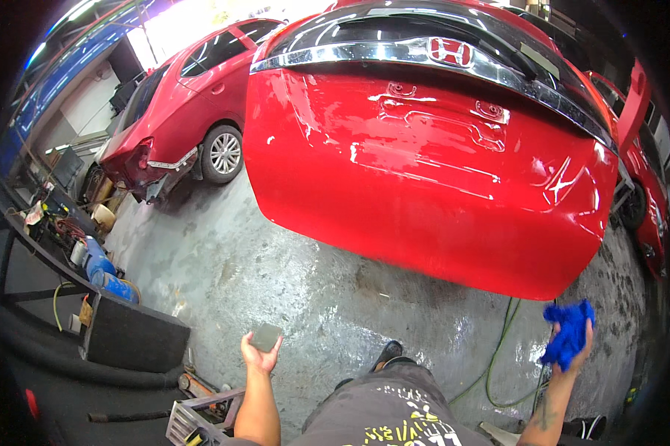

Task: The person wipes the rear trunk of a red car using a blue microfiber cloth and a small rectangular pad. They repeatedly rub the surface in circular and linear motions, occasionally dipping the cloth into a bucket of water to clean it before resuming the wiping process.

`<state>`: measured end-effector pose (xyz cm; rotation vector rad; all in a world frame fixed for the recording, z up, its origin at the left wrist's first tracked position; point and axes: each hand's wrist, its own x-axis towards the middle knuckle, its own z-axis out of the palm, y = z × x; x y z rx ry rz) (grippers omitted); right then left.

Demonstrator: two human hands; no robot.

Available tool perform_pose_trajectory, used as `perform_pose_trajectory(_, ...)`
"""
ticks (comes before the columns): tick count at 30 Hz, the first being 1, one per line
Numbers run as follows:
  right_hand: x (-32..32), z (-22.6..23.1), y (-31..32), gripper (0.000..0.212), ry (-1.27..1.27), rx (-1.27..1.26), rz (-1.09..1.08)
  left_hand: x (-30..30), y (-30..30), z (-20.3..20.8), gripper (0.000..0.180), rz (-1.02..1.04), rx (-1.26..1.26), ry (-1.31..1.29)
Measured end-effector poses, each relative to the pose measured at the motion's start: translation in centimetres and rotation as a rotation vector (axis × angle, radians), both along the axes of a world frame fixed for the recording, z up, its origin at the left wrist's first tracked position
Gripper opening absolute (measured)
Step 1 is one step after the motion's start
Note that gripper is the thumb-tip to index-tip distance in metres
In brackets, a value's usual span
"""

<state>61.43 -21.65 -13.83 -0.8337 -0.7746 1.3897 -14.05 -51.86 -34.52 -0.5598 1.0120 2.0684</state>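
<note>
Low on the left, my left hand (258, 360) is raised over the floor with its fingers round a flat, squarish grey-green pad (266, 337). Whether it is a sanding sheet or a sponge I cannot tell. At the right, a crumpled bright blue cloth (567, 334) is bunched in my right hand (587, 348), partly covering the fingers. In front of me hangs a glossy red car tailgate (424, 215), with a chrome strip (350, 53) and rear glass above. Both hands are apart from it; the cloth is near its lower right corner.
A red car (190, 97) with its rear bumper off stands at the left, another red car (647, 193) at the right. A green hose (491, 372) loops across the wet grey floor. Blue cylinders (99, 264), a black box (136, 331) and a metal frame (183, 425) stand left.
</note>
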Motion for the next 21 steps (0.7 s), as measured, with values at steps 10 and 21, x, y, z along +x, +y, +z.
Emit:
perform_pose_trajectory(10, -45.9, 17.3, 14.9, 0.063, -0.929, 0.813, 0.623, -5.5, 15.3, 18.1, 0.047, -0.013, 0.227, 0.536)
perform_pose_trajectory(21, -60.1, 13.9, 15.7, 0.047, -1.418, 1.444, 0.184, -7.1, 25.0, 23.1, 0.079, -0.258, -0.016, 1.214)
